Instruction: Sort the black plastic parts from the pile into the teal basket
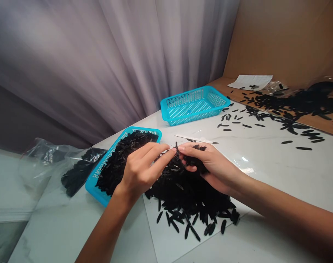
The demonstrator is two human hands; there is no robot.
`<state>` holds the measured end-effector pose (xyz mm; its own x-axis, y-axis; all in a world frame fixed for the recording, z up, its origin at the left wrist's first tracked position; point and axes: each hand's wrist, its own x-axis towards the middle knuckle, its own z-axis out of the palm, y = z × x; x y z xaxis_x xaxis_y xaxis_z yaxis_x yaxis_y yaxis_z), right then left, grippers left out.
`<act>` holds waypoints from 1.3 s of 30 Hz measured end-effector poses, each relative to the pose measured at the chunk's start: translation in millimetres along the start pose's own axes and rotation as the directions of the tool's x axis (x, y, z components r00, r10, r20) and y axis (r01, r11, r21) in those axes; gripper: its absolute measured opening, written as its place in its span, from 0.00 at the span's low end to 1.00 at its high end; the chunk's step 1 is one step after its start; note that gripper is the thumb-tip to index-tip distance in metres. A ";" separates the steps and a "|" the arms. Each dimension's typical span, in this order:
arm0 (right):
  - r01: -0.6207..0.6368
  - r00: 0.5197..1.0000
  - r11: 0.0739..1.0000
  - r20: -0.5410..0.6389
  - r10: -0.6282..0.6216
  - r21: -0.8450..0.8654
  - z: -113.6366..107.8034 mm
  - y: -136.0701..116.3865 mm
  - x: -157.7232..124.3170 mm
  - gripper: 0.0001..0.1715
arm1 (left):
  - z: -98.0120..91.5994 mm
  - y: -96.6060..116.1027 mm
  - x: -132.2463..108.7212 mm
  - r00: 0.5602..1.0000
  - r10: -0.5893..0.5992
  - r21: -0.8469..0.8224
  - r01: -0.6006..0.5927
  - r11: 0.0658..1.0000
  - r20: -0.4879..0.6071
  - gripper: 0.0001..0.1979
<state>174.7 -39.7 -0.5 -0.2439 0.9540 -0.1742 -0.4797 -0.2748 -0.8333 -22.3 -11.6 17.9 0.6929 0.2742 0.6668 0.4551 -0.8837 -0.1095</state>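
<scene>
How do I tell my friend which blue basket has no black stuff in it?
Find the white table with the big heap of black pieces on it. Look past the heap toward the grey curtain: there sits a bright blue plastic basket with holey sides. Its blue neighbour is piled with black pieces, but this one shows its holey floor.

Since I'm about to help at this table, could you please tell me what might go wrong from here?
Loose black pieces heaped on the white sheet could spread further, as some lie scattered at the heap's edge. The heap touches the blue basket, so the two lots may get mixed. The right hand, clutching a clump above the heap, might knock pieces loose. The clear plastic bag at the edge of the white table might slide off.
</scene>
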 end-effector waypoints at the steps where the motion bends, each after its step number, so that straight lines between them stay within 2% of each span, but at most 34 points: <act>1: 0.002 1.000 1.000 0.000 -0.002 0.001 0.1 0.3 0.0 0.16 | 0.4 1.4 1.1 1.000 -0.021 -0.008 0.021 1.000 -0.016 0.14; 3: 0.011 1.000 1.000 -0.002 -0.011 0.005 0.0 1.0 0.1 0.15 | 1.8 5.7 5.2 0.991 -0.124 -0.051 0.121 0.991 -0.054 0.10; 5: 0.028 1.000 1.000 -0.011 -0.028 -0.005 -0.6 1.7 0.5 0.14 | 3.4 10.7 10.6 0.951 -0.300 -0.124 0.290 0.949 -0.075 0.05; 7: 0.045 0.999 0.998 -0.024 -0.046 -0.035 -1.2 2.3 1.1 0.14 | 4.9 14.7 15.0 0.870 -0.493 -0.232 0.473 0.850 -0.030 0.02; 9: 0.058 0.997 0.996 -0.044 -0.061 -0.069 -1.6 2.7 1.9 0.15 | 6.0 16.3 17.0 0.767 -0.638 -0.344 0.620 0.706 0.073 0.04; 11: 0.059 0.996 0.994 -0.056 -0.065 -0.089 -1.9 3.3 2.7 0.16 | 7.0 15.2 16.7 0.669 -0.721 -0.427 0.714 0.555 0.182 0.06; 13: 0.052 0.997 0.994 -0.057 -0.057 -0.097 -2.3 4.2 3.4 0.16 | 8.3 12.2 15.1 0.589 -0.761 -0.469 0.771 0.430 0.271 0.07; 16: 0.035 0.998 0.993 -0.050 -0.041 -0.113 -3.1 6.2 4.9 0.16 | 10.9 6.6 12.5 0.527 -0.763 -0.488 0.811 0.322 0.374 0.09; 19: 0.034 0.997 0.991 -0.065 -0.042 -0.131 -3.6 8.1 6.5 0.17 | 12.7 1.8 10.9 0.516 -0.730 -0.501 0.821 0.273 0.448 0.11; 21: 0.038 0.996 0.990 -0.074 -0.049 -0.137 -3.4 8.6 7.0 0.17 | 12.5 -0.6 10.6 0.529 -0.704 -0.541 0.806 0.242 0.474 0.12; 25: 0.049 0.995 0.989 -0.076 -0.060 -0.141 -2.1 7.6 5.3 0.17 | 10.1 -3.1 11.2 0.584 -0.668 -0.650 0.735 0.193 0.462 0.13; 30: 0.074 0.994 0.988 -0.073 -0.085 -0.139 -2.6 6.0 4.1 0.16 | 10.9 -1.6 8.6 0.677 -0.594 -0.685 0.677 0.269 0.435 0.13; 34: 0.073 0.995 0.990 -0.058 -0.081 -0.124 -3.1 7.8 5.9 0.15 | 13.5 -2.6 5.4 0.650 -0.616 -0.705 0.678 0.207 0.445 0.09; 39: 0.100 0.993 0.987 -0.054 -0.108 -0.127 -1.8 8.9 5.6 0.14 | 11.5 -5.7 5.8 0.639 -0.606 -0.733 0.668 0.132 0.473 0.10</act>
<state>170.6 -36.6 -9.8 -0.1446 0.9832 -0.1117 -0.3909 -0.1605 -0.9063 -14.4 -0.7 13.9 0.4322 0.8902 0.1437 0.1131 -0.2116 0.9708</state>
